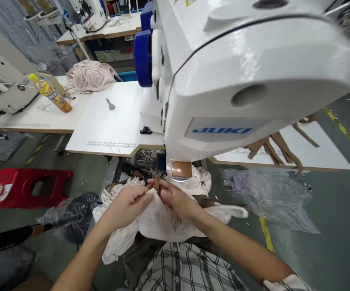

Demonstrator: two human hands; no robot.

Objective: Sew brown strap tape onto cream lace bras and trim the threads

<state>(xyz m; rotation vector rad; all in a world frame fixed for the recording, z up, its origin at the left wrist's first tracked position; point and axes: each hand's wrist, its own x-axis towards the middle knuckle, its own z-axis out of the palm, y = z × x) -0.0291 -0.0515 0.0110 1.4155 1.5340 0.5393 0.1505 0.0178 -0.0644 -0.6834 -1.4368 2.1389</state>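
Observation:
Below the head of a white sewing machine (211, 81), both hands are close together on a cream fabric piece with lacy parts (153, 218). My left hand (129, 204) pinches the fabric's upper edge between thumb and fingers. My right hand (175, 198) has its fingers closed around a brown strap (157, 184) where it meets that edge. The fabric drapes over the lap, and more lace lies under the machine's needle area. The needle itself is hidden behind the brown-tinted guard (181, 169).
Brown straps (275, 147) hang over the right table edge above a clear plastic bag (272, 198). On the left stand a red stool (26, 188) and a table with a yellow-capped bottle (50, 93) and a lacy fabric pile (91, 75). A small grey tool (110, 104) lies on the white tabletop (117, 121).

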